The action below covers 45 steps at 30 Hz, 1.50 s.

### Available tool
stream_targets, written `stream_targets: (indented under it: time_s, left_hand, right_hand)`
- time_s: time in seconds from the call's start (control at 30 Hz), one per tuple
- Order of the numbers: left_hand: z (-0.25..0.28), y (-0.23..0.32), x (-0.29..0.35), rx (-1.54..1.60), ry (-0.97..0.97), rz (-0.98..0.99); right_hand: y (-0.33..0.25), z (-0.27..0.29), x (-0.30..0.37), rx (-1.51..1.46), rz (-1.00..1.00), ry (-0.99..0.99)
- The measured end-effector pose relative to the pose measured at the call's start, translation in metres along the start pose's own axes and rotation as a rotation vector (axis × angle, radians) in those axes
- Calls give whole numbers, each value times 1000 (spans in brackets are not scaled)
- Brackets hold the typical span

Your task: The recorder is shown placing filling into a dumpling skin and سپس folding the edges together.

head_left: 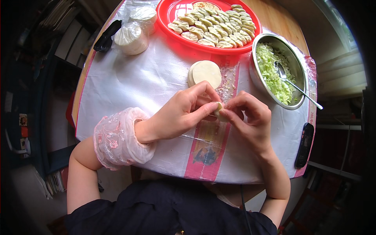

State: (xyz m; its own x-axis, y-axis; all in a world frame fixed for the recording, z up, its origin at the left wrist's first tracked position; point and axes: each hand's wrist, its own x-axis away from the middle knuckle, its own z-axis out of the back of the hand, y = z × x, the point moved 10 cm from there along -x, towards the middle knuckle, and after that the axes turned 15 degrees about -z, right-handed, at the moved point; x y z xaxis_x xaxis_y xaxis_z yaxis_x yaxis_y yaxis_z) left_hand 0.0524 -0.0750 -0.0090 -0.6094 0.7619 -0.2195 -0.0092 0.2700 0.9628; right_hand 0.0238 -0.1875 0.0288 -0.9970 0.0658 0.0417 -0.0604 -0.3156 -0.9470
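Note:
Between my two hands, over the middle of the table, is a small pale dumpling (219,111), its edge pinched by my fingertips. My left hand (182,111) grips it from the left with thumb and forefinger, and my right hand (250,119) pinches it from the right. Fingers hide much of the dumpling. Just beyond my hands lies a short stack of round dough wrappers (205,73). At the right stands a steel bowl (300,74) of chopped green cabbage filling (274,74), with a metal spoon (291,82) resting in it.
A red tray (166,21) at the far side carries rows of folded dumplings (215,29). Plastic-wrapped wrapper stacks (131,38) stand far left, beside a black object (107,36). A black handheld device (304,145) lies near the right edge of the plastic-covered table (117,86).

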Motion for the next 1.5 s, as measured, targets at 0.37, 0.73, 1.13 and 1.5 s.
stream_targets:
  time_s: [0.37, 0.73, 1.13, 1.5]
  left_hand:
    - [-2, 17, -2, -378, -70, -176]
    - [-4, 13, 0, -300, -53, -140]
    - [1, 11, 0, -213, 26, -211]
    - [-2, -5, 0, 64, -23, 2]
  right_hand:
    - [6, -3, 0, -17, -62, 4]
    - [-4, -4, -1, 119, 32, -20]
    - [3, -2, -2, 11, 17, -19]
    - [-6, -4, 1, 73, 69, -35]
